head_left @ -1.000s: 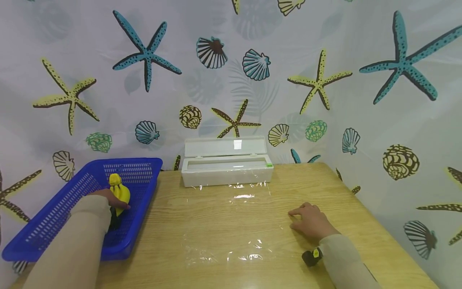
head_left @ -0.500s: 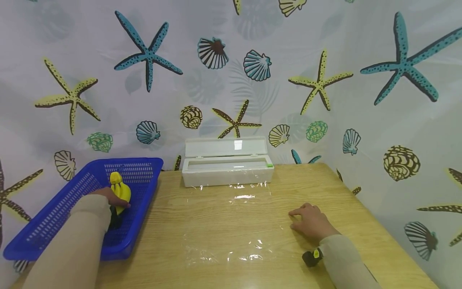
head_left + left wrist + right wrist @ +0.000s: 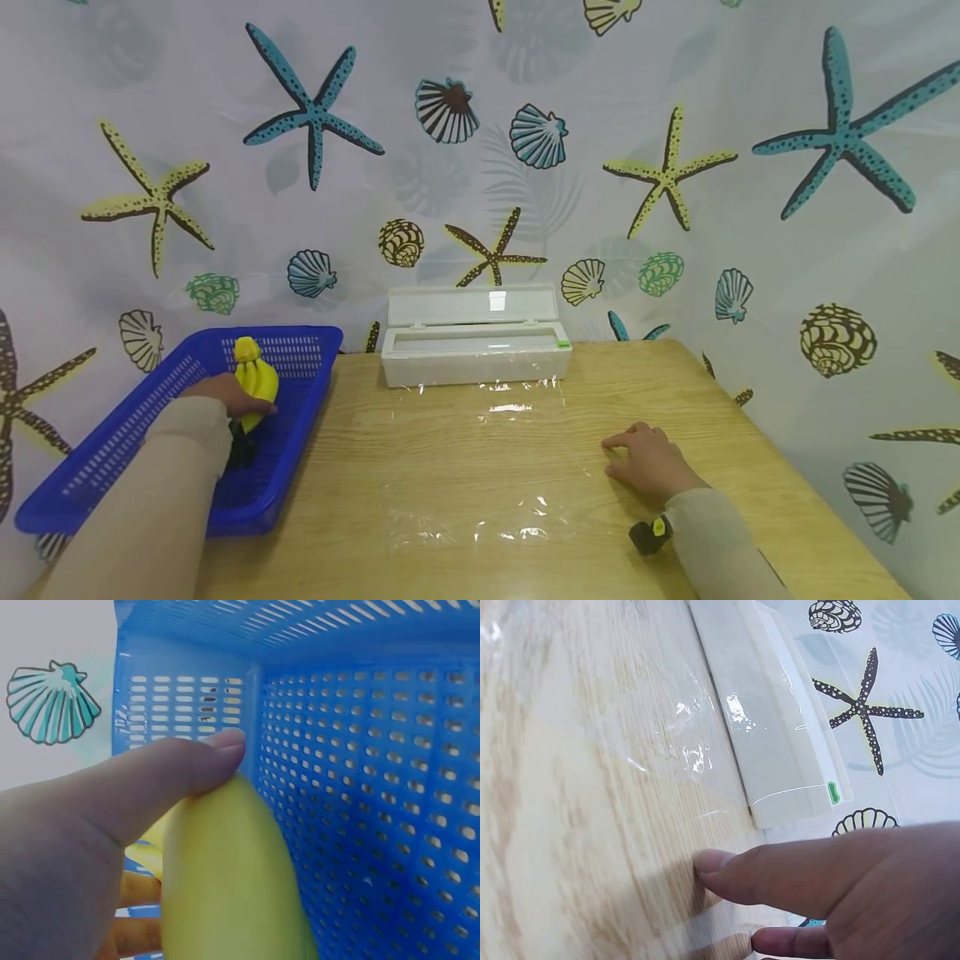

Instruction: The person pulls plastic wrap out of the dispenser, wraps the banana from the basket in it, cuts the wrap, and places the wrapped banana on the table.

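Basically gripped yellow bananas (image 3: 262,383) with left hand (image 3: 227,395), with thumb in front and fingers behind, inside blue basket (image 3: 303,425), toward its far end; couldn't tell if lifted off basket floor. Held right hand (image 3: 649,462) well right of basket, low over wooden table (image 3: 637,383), with thumb and index finger apart; couldn't judge contact. Saw clear film (image 3: 480,475) on table, running up to white box (image 3: 480,367) with lid (image 3: 442,307) up, right of basket's far end.
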Tool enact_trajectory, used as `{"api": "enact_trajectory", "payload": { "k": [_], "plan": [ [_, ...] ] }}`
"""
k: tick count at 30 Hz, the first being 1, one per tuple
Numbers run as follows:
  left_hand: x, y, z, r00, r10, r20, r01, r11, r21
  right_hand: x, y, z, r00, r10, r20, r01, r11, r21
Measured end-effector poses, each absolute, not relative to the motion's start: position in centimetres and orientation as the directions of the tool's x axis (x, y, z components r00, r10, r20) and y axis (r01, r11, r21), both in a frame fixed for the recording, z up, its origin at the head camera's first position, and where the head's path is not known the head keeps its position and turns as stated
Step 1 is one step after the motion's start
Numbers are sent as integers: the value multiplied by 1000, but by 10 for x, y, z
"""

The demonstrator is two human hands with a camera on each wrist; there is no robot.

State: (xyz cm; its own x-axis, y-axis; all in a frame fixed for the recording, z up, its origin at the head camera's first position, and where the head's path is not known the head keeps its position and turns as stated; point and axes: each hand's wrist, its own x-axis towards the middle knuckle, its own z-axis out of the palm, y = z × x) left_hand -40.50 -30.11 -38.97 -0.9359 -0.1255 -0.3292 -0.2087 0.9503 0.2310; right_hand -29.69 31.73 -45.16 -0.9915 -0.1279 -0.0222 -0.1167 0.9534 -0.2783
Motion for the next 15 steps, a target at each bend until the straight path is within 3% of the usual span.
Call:
{"api": "enact_trajectory", "payload": {
  "k": [15],
  "plan": [
    [-410, -292, -375, -967, -67, -246, -128, 962, 242, -296, 316, -450, -992, -124, -20, -113, 951, -288]
  ]
}}
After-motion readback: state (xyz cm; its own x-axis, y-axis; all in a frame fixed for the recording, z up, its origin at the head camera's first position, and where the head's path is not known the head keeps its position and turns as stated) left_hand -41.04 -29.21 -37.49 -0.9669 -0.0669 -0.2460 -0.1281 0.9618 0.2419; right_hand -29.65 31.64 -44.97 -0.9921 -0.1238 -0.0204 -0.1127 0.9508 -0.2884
